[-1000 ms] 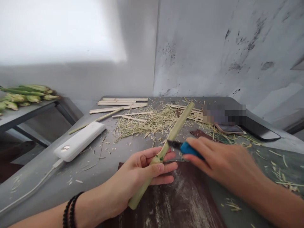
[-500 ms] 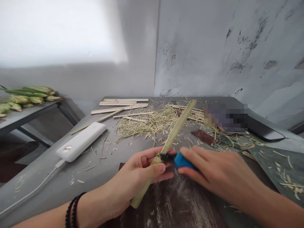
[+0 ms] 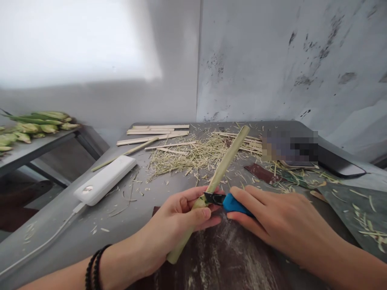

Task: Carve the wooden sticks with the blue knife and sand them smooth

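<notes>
My left hand (image 3: 181, 219) is closed around a pale green bamboo strip (image 3: 229, 158), which slants up and away to the right. Its lower end pokes out below my palm. In my right hand (image 3: 272, 217) is a utility knife with a blue handle (image 3: 236, 204). The knife's dark blade (image 3: 214, 198) touches the strip just above my left thumb, where the surface looks freshly cut. Under both hands lies a dark brown, scuffed sheet (image 3: 223, 257).
Shavings (image 3: 178, 161) are heaped mid-table, with pale flat strips (image 3: 157, 132) behind. A white power bank (image 3: 105, 179) with a cable lies left, a phone (image 3: 341, 163) right. A brown scrap (image 3: 262, 174) sits before the phone. Green husked bundles (image 3: 39, 125) rest on a side table.
Both hands and the strip are nearly still. The knife blade stays at almost the same spot on the strip and shows more sharply now. The view has shifted very slightly.
</notes>
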### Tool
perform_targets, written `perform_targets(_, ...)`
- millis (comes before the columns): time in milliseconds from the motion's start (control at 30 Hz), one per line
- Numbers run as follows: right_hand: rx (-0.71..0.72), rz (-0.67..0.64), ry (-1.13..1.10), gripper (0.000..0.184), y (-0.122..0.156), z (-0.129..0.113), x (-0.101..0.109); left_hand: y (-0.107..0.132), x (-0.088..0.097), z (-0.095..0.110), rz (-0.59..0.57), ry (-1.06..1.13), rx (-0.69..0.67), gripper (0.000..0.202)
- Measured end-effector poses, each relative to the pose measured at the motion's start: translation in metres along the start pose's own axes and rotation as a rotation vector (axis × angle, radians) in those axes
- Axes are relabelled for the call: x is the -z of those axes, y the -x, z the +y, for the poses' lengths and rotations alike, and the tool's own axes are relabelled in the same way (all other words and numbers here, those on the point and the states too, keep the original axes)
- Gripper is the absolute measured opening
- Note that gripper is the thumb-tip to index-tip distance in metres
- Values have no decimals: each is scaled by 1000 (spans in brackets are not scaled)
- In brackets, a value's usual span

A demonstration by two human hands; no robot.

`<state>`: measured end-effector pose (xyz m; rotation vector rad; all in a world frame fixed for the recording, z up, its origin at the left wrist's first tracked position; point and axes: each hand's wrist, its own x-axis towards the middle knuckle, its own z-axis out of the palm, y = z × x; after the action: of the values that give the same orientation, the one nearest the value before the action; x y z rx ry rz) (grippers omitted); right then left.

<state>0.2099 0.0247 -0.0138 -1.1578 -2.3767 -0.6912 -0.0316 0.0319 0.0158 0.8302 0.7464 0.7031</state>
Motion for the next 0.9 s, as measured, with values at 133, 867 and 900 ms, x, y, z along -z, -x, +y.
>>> perform_targets(133, -20, 23, 84, 42, -2, 4, 1, -1, 2, -1, -4, 7, -31, 26)
perform_targets(867, -66, 36, 68, 43, 2, 20, -9, -1, 5, -4, -3, -6, -23, 32)
perform_targets(900, -37, 13, 21, 43, 1, 13, -9, -2, 5, -4, -4, -6, -20, 33)
